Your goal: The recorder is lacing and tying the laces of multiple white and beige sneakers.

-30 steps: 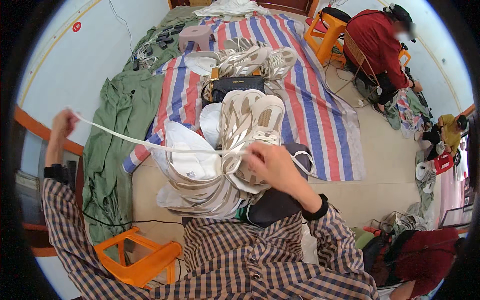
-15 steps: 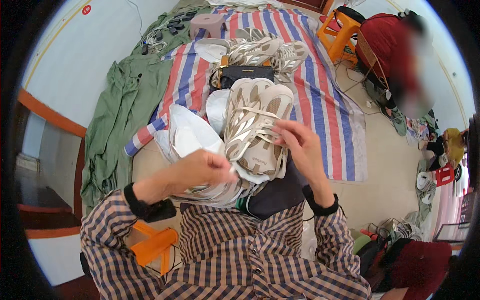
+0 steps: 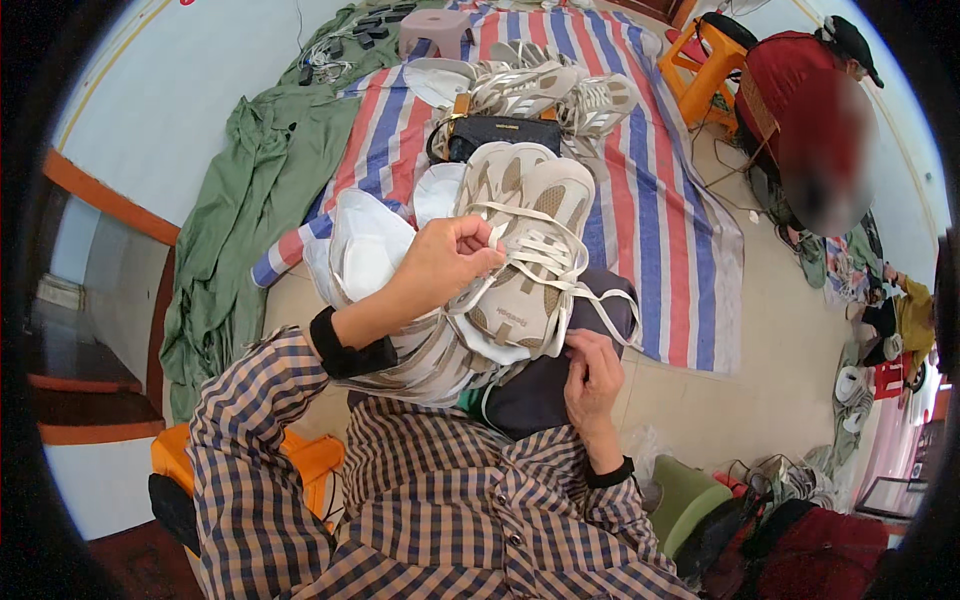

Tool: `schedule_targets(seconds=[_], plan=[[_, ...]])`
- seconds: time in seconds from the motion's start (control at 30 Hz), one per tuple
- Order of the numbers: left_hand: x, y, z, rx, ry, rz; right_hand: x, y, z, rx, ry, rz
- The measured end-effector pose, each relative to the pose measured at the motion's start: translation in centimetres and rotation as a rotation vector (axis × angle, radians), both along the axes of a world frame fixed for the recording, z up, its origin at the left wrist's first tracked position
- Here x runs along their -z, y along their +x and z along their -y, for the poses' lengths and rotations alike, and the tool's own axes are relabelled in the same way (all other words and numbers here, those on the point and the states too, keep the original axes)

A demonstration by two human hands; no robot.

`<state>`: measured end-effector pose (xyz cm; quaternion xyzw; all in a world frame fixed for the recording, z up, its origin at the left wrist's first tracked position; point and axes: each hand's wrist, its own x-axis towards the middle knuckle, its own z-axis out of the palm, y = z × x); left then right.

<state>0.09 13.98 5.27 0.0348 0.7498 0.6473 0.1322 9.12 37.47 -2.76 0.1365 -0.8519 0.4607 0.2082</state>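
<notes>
A beige and tan shoe upper (image 3: 520,300) lies across my lap, toe pointing away from me, its laces (image 3: 540,250) threaded across the front. Over its left eyelet side, my left hand (image 3: 445,265) is closed in a pinch on the shoelace; a pale end pokes out above the fingertips. A long loose lace loops off to the right over a dark cushion-like surface (image 3: 530,395). Low on the right, my right hand (image 3: 595,378) has curled fingers at the upper's edge. What it pinches, if anything, is hidden.
More stacked uppers (image 3: 415,365) with white linings lie left of the laced one. Beyond are a black handbag (image 3: 505,135) and further uppers (image 3: 600,103) on a striped sheet (image 3: 675,250). A pink stool (image 3: 437,27) stands behind; a person in red (image 3: 800,90) sits at right.
My left hand has moved up and right onto the laces. My right hand has dropped from the laces to the upper's lower right edge. A lace loop now hangs out to the right.
</notes>
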Motion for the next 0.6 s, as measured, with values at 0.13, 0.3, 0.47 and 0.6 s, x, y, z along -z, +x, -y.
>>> schedule_targets(seconds=[0.13,0.3,0.47,0.6], plan=[[-0.3,0.2,0.1,-0.040,-0.408,-0.258,0.0,-0.3,0.0,0.020,-0.010,-0.014],[-0.6,0.4,0.1,-0.064,-0.474,-0.318,-0.2,-0.3,-0.1,0.015,-0.004,-0.011],[-1.5,0.7,-1.1,0.132,-0.821,-0.748,0.0,-0.2,0.0,0.021,0.012,-0.017],[-0.8,1.8,-1.3,0.086,-0.908,-0.801,0.1,-0.1,0.0,0.030,-0.003,-0.001]])
